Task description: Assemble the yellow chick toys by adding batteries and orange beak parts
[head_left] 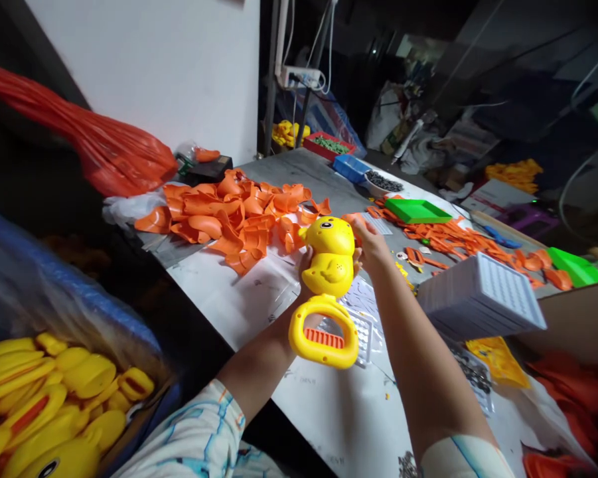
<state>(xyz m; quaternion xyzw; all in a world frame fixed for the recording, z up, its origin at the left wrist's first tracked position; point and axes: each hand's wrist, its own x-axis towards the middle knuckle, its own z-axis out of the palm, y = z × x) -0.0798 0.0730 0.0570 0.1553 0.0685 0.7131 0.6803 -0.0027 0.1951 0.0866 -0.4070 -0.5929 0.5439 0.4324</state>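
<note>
Toy duck point(334, 249), yellow, seen in the head view, raised above the near part of the tabletop point(303, 169) and held between the person's two hands. The left hand point(307, 264) grips its body from the left and behind, largely hidden by it; the right hand point(371, 240) has its fingers curled against the opposite side. The duck's beak points left, and its ring-shaped handle point(326, 357), with an orange ribbed insert point(324, 338), extends toward the wearer. Below lies a white sheet point(348, 411). Beyond the left hand, orange curved shells point(233, 216) form a heap, with a red bag point(124, 156) to their left. On the right side are flat orange pieces point(443, 239), a green tray point(418, 210) beside them, and, nearer the wearer, a tilted stack of pale trays point(450, 302). Farther back stand a blue tray point(351, 166) and small dark parts point(385, 181). At lower left, yellow pieces point(40, 392) fill a container, some bearing ring-shaped handles.
</note>
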